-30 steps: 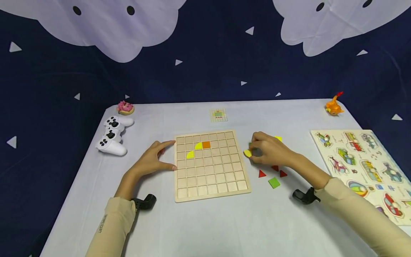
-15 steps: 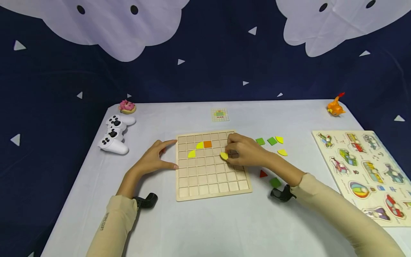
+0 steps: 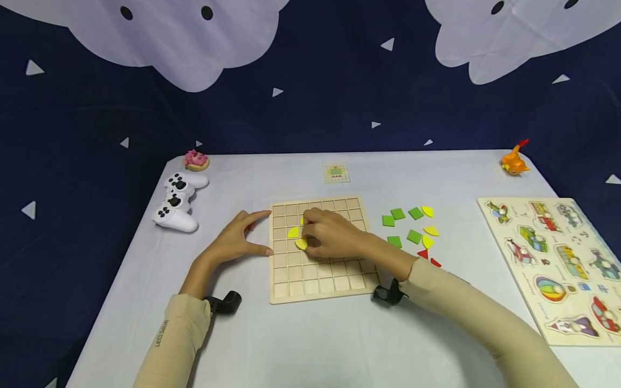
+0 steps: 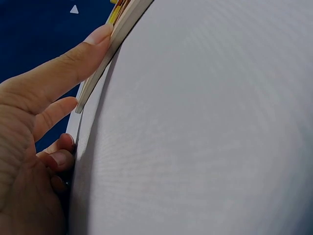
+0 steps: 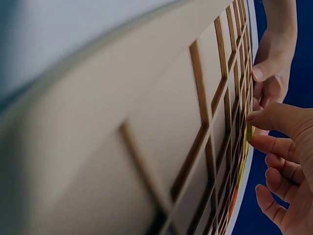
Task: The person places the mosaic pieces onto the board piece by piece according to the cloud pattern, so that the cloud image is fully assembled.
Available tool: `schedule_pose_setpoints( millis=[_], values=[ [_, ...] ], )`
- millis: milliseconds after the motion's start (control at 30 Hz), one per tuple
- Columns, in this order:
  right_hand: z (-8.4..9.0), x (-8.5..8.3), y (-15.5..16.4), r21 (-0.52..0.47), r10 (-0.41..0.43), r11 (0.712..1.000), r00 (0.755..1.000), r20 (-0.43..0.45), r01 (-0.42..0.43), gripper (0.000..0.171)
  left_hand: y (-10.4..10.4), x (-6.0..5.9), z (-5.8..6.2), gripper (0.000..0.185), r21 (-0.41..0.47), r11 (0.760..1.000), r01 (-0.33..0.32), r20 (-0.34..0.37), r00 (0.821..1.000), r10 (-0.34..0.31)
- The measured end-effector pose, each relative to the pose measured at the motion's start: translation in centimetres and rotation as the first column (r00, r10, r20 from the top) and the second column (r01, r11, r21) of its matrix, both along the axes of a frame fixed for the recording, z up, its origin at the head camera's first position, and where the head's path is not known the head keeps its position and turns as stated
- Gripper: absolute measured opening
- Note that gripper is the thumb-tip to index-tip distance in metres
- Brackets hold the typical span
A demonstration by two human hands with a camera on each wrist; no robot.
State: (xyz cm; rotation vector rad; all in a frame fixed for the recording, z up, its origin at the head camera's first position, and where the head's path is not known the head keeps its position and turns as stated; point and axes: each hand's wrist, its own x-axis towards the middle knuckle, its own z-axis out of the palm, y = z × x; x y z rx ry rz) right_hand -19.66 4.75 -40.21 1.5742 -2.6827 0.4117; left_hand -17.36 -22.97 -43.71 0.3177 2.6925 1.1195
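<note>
I see the right hand (image 3: 330, 237) pinching a yellow quarter-round tile (image 3: 301, 244) over the square wooden grid board (image 3: 320, 275), frame centre; the left hand (image 3: 235, 242), fingers straight and holding nothing, braces the board's left edge so it stays put.

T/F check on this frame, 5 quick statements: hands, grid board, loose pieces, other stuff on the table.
1. The right hand pinches a yellow quarter-circle piece over the wooden grid board. True.
2. The left hand holds a green square. False: it holds nothing and touches the board's left edge.
3. The loose green squares lie left of the board. False: they lie to its right.
4. A white game controller lies left of the board. True.
5. The orange toy stands on the board. False: it stands at the table's far right corner.
</note>
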Motion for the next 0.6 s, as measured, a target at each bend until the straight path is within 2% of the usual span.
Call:
schedule_pose_setpoints(
  millis=[233,400,600],
  values=[
    [-0.4,0.2,-1.4,-0.012,-0.002,1.0,1.0,-0.008,0.002,0.015,0.0,0.1,0.1,0.095,0.006,1.0,0.003,0.002,1.0,-0.003],
    [-0.6,0.8,-1.9,-0.032,-0.038,0.999,0.999,0.011,0.039,0.01,0.0,0.1,0.1,0.095,0.0,1.0,0.003,0.004,1.0,-0.003],
    [-0.7,1.3,-2.6,-0.023,-0.083,0.996,0.996,-0.023,0.083,0.006,-0.1,0.0,0.0,0.095,0.006,1.0,0.003,0.005,1.0,-0.003]
  ],
)
